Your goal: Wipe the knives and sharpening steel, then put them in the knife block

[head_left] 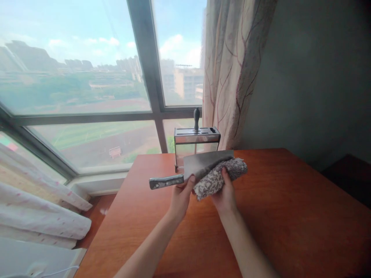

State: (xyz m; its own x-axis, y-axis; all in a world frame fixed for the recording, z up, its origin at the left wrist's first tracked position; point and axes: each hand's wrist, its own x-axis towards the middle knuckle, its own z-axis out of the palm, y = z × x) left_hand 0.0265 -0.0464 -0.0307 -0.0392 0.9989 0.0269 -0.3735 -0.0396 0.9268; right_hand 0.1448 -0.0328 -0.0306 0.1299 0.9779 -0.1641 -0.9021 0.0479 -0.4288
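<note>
A cleaver [199,161] with a wide grey blade and a dark riveted handle is held up over the table, its handle pointing left. My left hand [182,193] grips the blade near the handle, thumb on the near face. In my right hand [226,193] is a folded, speckled grey-and-white cloth [216,179], which lies against the lower part of the blade. The cloth covers that edge, and the fingers behind the blade are hidden. Just beyond the cleaver stands a metal knife block [197,135] with an open frame; a dark handle [196,117] sticks up from its top.
The reddish-brown wooden table [275,216] reaches up to a large window [87,88] at the back left. Behind the block hangs a patterned curtain [228,65]. Another pale curtain [40,208] hangs at the left, and a grey wall [307,85] is on the right.
</note>
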